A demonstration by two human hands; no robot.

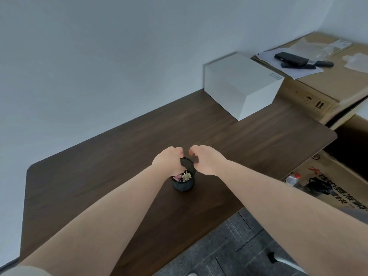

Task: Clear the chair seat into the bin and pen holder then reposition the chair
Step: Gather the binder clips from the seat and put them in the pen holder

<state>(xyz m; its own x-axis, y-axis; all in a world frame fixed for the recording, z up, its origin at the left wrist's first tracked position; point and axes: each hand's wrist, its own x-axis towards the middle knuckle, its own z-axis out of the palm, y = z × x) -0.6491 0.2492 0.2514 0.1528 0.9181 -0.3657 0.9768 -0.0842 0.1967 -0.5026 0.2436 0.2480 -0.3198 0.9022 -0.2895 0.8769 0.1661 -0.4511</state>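
Observation:
A small black mesh pen holder (184,185) stands on the dark wooden desk (119,156), near its middle. Pink and gold binder clips (183,176) lie inside it. My left hand (169,161) hovers over the holder's left rim with its fingers curled down into the opening; I cannot see whether they hold anything. My right hand (205,161) hangs just right of the rim, fingers bent and apart, with nothing in it. The chair and the bin are out of view.
A white box (241,84) sits at the desk's back right corner. Cardboard boxes (318,92) stand to the right, with papers and black items (292,59) on top. Grey carpet tiles (229,251) lie below the desk's front edge.

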